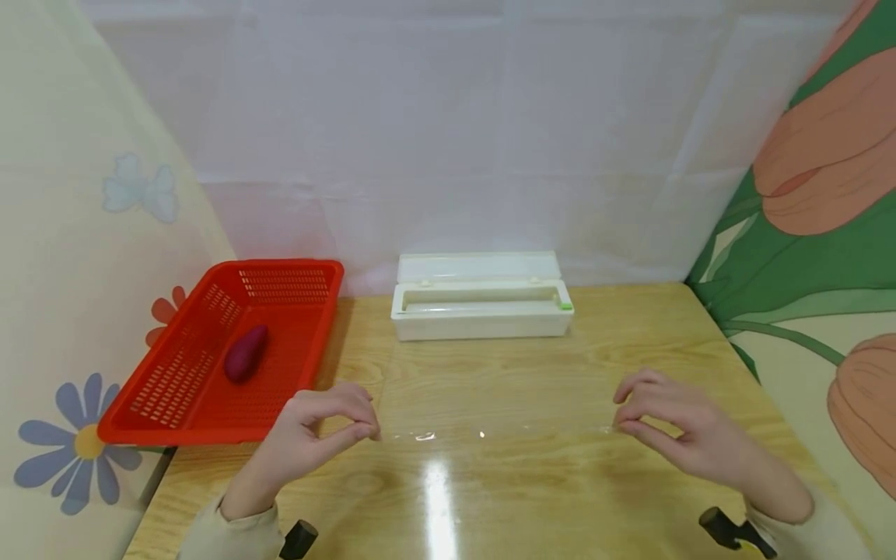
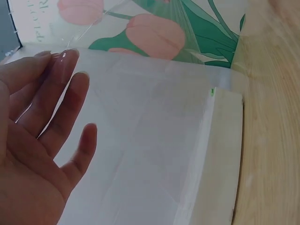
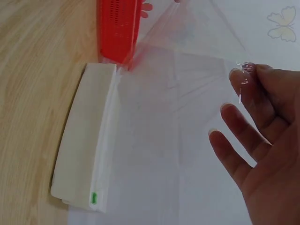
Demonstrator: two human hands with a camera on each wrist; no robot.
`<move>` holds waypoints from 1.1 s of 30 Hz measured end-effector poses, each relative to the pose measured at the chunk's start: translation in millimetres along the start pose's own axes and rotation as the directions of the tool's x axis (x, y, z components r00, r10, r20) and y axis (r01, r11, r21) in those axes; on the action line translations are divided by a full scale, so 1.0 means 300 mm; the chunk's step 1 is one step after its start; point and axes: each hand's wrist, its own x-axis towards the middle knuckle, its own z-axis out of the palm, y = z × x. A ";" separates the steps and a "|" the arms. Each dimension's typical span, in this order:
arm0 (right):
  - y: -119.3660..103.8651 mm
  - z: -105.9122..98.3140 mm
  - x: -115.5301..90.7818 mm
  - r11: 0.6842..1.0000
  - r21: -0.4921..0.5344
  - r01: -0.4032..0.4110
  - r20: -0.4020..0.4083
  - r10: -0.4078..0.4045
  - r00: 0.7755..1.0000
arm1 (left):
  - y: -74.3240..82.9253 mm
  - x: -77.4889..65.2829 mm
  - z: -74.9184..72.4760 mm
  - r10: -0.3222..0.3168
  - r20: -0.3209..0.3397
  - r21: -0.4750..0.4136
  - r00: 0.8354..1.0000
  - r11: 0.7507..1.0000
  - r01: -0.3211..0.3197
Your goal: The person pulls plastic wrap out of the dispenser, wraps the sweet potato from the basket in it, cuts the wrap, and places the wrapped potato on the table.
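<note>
A clear sheet of cling film stretches between my two hands over the table, showing mostly as small glints. My left hand pinches one corner of it between thumb and fingertips. Opposite, my right hand pinches the other end; in the right wrist view the film bunches at the thumb and index fingertip, the other fingers spread. Beyond the hands stands a white cling film dispenser box, its lid raised, a roll lying inside and a green slider at its right end.
At the left sits a red plastic basket with perforated sides, holding a purple eggplant-like vegetable. The wooden table backs onto a white cloth. A floral cloth hangs along the right side.
</note>
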 end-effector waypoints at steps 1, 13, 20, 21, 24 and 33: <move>0.001 0.006 -0.012 1.000 0.009 -0.017 0.019 0.017 1.000 | -0.003 -0.008 0.001 -0.014 0.028 0.006 1.000 1.000 0.013; 0.025 0.095 -0.154 0.968 0.092 -0.233 0.263 0.202 0.943 | -0.033 -0.102 0.048 -0.286 0.270 0.062 0.919 0.958 0.280; 0.073 0.175 -0.222 0.930 0.096 -0.356 0.415 0.288 0.863 | -0.100 -0.160 0.092 -0.283 0.373 0.120 0.884 0.959 0.257; 0.077 0.187 -0.232 0.927 0.082 -0.366 0.424 0.299 0.855 | -0.109 -0.169 0.099 -0.295 0.389 0.137 0.873 0.955 0.261; 0.087 0.221 -0.254 0.937 0.008 -0.348 0.419 0.313 0.852 | -0.133 -0.193 0.117 -0.345 0.428 0.192 0.835 0.938 0.289; 0.110 0.284 -0.290 0.964 -0.088 -0.252 0.393 0.266 0.880 | -0.165 -0.225 0.136 -0.445 0.458 0.261 0.770 0.895 0.361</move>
